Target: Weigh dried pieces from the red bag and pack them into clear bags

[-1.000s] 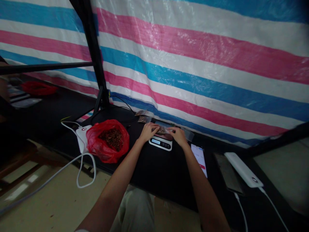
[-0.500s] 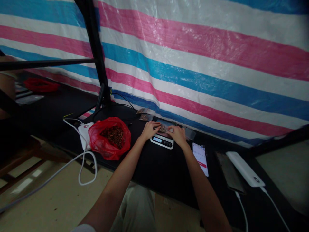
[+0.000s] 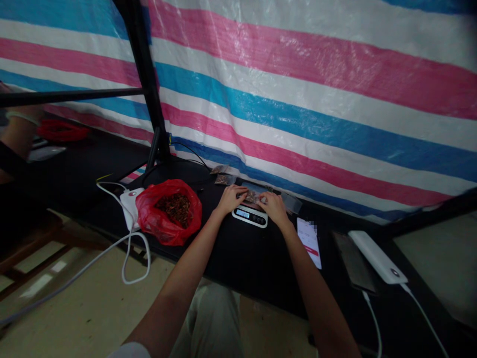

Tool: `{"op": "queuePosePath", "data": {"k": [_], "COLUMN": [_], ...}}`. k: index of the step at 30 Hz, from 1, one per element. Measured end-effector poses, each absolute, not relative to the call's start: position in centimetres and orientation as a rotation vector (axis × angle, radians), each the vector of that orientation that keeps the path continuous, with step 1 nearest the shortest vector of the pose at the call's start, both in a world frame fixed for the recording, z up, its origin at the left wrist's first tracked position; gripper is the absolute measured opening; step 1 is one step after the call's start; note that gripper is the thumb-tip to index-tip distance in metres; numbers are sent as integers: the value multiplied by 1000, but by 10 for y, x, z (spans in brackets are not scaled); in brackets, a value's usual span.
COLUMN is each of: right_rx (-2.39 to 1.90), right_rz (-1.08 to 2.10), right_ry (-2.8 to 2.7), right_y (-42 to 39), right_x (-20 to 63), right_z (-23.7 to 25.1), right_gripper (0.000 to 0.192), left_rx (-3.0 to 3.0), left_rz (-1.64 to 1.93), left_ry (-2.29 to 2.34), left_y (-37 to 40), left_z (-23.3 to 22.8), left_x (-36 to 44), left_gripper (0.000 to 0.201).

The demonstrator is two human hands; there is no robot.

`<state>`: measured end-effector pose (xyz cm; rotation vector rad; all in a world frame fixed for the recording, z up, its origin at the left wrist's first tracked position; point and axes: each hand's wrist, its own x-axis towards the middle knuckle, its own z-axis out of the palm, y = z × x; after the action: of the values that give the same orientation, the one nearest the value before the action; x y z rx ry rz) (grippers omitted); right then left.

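Black tabletop stretches out beyond my pale trousers. On my right lie a dark device and a white power bank, and closer in a lit phone sits face up by my right forearm. On my left, an open red plastic bag holds plenty of loose brown pieces and touches a white box.

Ahead of me is a digital scale; its display is lit, too small for me to read. Above its plate my left hand and right hand are narrowed, fingertips pinching opposite ends of a small clear bag. Brown pieces show inside; whether it's sealed, I can't tell.

Just past my left hand lie two filled packets, which I'd count as done. The one I'm holding seems partway, and the red bag is far from used up. Flat clear plastic lies beside my right hand.

Behind everything hangs a striped sheet; far left, another person's arm reaches near a second red bag.
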<state>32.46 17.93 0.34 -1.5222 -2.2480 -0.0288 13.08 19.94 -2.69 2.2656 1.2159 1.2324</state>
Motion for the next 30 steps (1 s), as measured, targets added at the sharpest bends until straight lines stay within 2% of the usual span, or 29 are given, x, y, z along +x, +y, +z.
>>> {"op": "queuePosePath", "data": {"k": [4,12,23,30], "right_rx": [-1391,-1364,-1476,-1495], "right_rz": [152,220,191,238], "right_ry": [-2265,-2248,-2024,-2152], "right_y": [185,188,155,123], "right_x": [332,345,379,385], "right_z": [0,1,2,-12], "right_gripper": [9,11,15,12], "left_rx": [2271,2270,1988,1937], "left_rz": [1218,1219,1619,1646], "left_ry": [1214,1232,1435,1486], "left_y": [199,198,204,208], "left_z": [-26,-26,-27,-29], "left_x": [131,132,122,120], "left_gripper": [27,26,23,23]}}
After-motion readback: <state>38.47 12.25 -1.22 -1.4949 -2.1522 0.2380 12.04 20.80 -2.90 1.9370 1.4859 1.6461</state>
